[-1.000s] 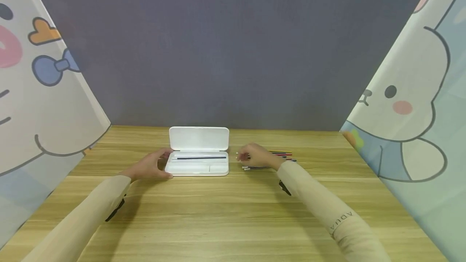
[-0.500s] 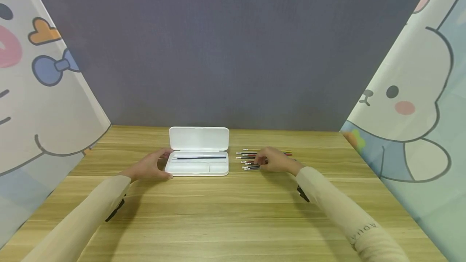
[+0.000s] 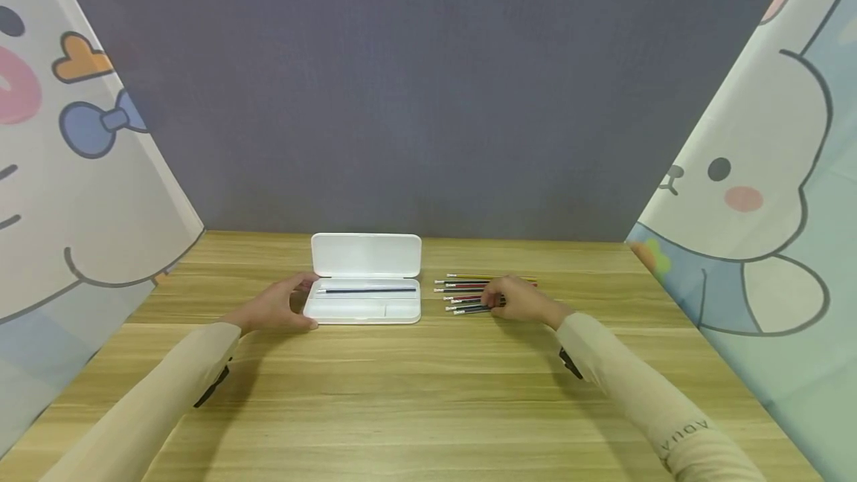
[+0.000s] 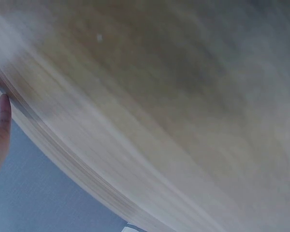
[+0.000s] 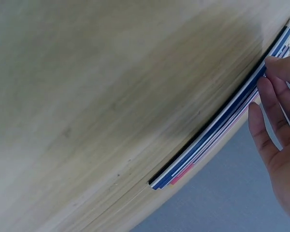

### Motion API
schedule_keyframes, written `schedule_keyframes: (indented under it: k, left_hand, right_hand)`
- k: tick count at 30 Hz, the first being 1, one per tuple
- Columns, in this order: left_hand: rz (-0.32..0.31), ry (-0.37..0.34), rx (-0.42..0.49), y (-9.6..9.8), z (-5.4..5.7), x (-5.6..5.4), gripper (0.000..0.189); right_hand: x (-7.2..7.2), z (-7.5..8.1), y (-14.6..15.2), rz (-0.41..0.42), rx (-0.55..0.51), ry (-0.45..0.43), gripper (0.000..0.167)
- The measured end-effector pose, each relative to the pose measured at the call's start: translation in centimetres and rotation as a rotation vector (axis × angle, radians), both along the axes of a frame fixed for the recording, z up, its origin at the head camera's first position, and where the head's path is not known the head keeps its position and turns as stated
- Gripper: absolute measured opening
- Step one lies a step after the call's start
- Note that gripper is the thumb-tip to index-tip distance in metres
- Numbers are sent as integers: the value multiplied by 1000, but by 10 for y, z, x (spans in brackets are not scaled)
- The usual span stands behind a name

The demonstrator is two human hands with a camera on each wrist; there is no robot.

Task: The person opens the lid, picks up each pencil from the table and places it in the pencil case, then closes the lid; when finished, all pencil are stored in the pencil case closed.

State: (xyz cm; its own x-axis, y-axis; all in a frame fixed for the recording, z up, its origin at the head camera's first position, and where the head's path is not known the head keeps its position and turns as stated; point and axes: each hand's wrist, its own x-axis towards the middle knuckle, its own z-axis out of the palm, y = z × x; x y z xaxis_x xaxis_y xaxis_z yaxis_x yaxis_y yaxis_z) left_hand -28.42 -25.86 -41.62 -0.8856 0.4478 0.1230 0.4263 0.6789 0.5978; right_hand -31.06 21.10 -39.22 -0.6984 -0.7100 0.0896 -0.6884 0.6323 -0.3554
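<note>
A white pencil case (image 3: 344,309) lies with its lid raised, and one dark blue pencil (image 3: 367,291) rests in its back compartment. My left hand (image 3: 274,306) holds the case's left end, thumb at the front corner and fingers at the back corner. In the left wrist view only some fingers (image 4: 4,113) show at the left edge. My right hand (image 3: 521,299) is over the pencils to the right of the case. Its thumb and fingertips pinch a blue pencil (image 5: 217,123) at the near side of the group, which lies along the wooden table.
Several pencils with white eraser ends (image 3: 462,289), among them yellow, red and dark ones, lie side by side, erasers toward the case. A grey panel (image 3: 428,95) rises behind the wooden table (image 3: 375,400). Cartoon-printed sheets (image 3: 756,244) stand at both sides.
My right hand has moved right from beside the case, over the pencil group to its near side, and its fingertips have come down on a pencil. The left hand and case have stayed put.
</note>
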Motion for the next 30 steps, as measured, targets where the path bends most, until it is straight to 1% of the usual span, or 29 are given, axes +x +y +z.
schedule_keyframes:
  k: [5, 9, 16, 21, 30]
  left_hand:
    - [4, 2, -13, 1, 1, 1, 84]
    - [6, -9, -17, 2, 4, 3, 83]
    - [-4, -13, 3, 4, 5, 3, 83]
    - [1, -7, -4, 3, 4, 2, 83]
    - [6, 1, -2, 0, 2, 2, 83]
  right_hand:
    - [3, 1, -2, 3, 11, 11, 16]
    - [4, -1, -2, 2, 27, 16, 17]
    - [4, -2, -2, 27, 30, 42, 18]
    - [5, 0, -3, 41, 29, 35, 19]
    - [4, 3, -6, 31, 37, -9, 18]
